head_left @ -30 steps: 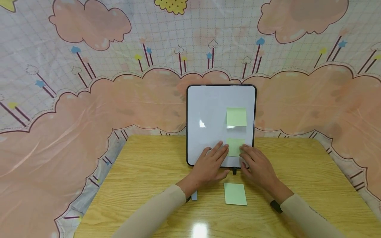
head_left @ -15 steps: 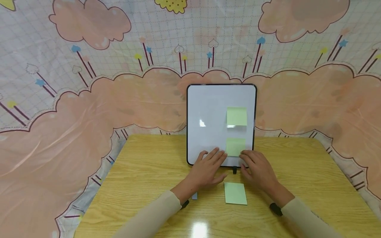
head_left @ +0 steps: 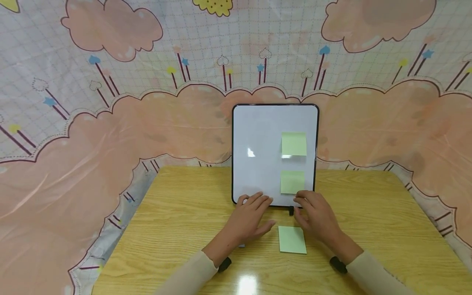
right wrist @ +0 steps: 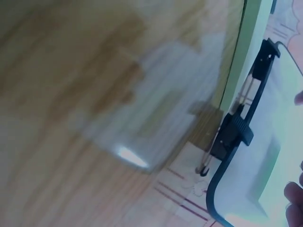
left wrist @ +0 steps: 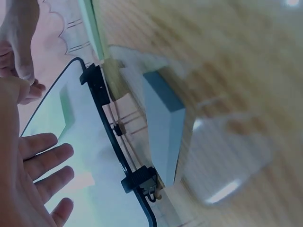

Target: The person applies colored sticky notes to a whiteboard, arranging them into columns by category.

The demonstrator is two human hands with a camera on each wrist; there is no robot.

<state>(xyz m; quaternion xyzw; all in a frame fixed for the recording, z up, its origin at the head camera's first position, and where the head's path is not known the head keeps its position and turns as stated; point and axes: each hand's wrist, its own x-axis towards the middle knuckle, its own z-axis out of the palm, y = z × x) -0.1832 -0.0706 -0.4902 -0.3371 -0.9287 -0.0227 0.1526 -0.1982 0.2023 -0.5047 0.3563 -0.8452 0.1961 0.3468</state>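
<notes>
A small whiteboard (head_left: 258, 131) with a black frame stands upright, bearing two pale green sticky notes at its right side: an upper note (head_left: 293, 144) and a lower note (head_left: 292, 182). Below the lower note and to its left, my left hand (head_left: 245, 219) hovers with fingers spread, holding nothing. My right hand (head_left: 318, 213) is at the board's lower right corner, its fingers loosely bent near the lower note's bottom edge. On the table between the hands lies a pad of green sticky notes (head_left: 292, 239). A grey block (left wrist: 163, 123) stands under my left hand, mostly hidden in the head view.
Black clips (left wrist: 141, 179) support the board's lower edge on the wooden table (head_left: 184, 205). Behind it hangs a patterned cloth (head_left: 184, 123) with pink clouds. Black wrist cameras sit under both forearms.
Both hands have drawn off the lower sticky note, which stays flat on the board. The left hand has moved down and left; the right hand has slid slightly down.
</notes>
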